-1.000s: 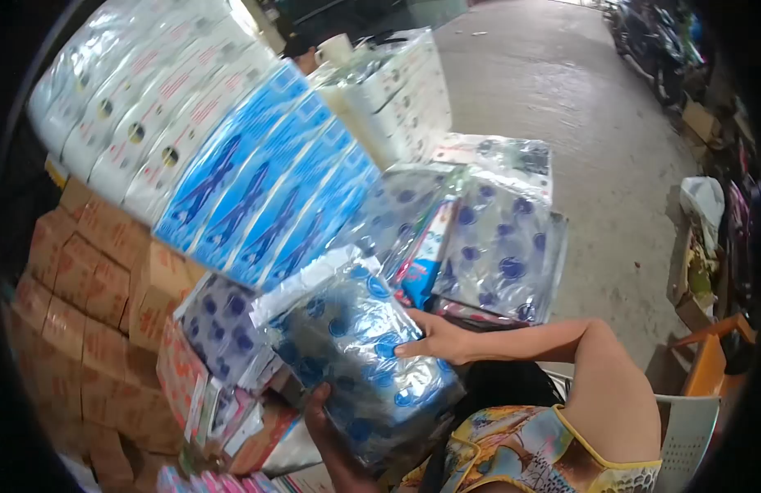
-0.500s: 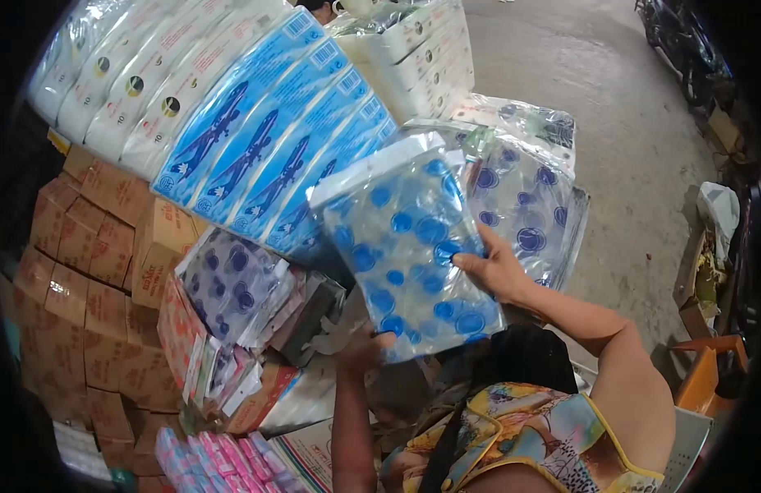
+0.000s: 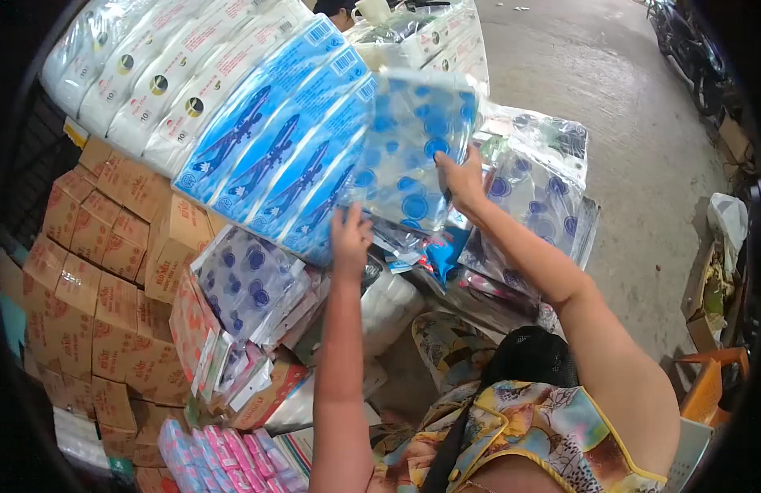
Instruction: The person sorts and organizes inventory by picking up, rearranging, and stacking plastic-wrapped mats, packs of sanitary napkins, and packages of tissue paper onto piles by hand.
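Observation:
A flat, clear plastic package with blue dots is raised and tilted in front of the stacked tissue packs. My right hand grips its right edge, thumb on the front face. At its lower left corner is my left hand, fingers bent at the edge; the exact contact is partly hidden. Beside my right hand lies a stack of similar packages with purple dots. Another purple-dotted package rests on a pile to the left of my left hand.
Blue tissue packs with airplane pictures and white packs line the upper left. Brown cartons are stacked at left. Pink and blue packets lie at the bottom. An orange chair and a motorbike stand at right.
The blue-dotted package has moved up and away from my body, toward the tissue packs. Both hands moved up with it, uncovering plastic-wrapped goods below.

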The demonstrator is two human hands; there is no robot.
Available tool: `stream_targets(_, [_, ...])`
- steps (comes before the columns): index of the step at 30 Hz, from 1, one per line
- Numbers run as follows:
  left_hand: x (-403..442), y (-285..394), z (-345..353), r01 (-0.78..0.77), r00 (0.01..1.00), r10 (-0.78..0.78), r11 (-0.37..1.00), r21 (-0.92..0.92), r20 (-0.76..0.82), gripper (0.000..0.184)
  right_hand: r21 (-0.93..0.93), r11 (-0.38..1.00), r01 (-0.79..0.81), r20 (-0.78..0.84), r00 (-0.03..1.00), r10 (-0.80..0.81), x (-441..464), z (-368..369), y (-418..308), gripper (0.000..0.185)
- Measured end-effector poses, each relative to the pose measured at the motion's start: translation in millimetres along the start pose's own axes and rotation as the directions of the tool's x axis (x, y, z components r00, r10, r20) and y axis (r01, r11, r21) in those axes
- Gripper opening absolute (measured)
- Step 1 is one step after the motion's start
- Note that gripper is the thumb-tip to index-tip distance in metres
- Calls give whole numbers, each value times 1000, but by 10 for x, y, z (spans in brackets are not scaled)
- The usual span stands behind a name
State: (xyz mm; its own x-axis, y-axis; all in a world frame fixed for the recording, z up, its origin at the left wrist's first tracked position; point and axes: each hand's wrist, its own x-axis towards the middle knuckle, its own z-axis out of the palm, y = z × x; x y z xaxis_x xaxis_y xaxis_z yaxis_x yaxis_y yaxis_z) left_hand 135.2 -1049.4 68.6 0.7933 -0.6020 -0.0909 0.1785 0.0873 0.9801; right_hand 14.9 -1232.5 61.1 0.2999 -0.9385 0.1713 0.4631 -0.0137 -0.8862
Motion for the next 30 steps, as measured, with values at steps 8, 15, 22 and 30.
stream_targets(8, [-239,-525,175,101,986,-104,994,-31,-132,66,17,963,-270,31,962,270,136,71,329,47])
stream_targets(15, [-276,-586,10,9,991,-12,1000,-19,-135,55,-378,898,-224,87,957,276,79,-93,214,35])
stream_targets(22, [-644,-515,-801,-134,930,-11,921,-367,-368,44,-544,796,265,428,904,-9,-433,-315,-380,63])
stream_targets(30, [-1026,-377,-1744,-369,826,58,808,-459,-561,42,-506,862,8,532,790,305,-774,-722,-486,30])
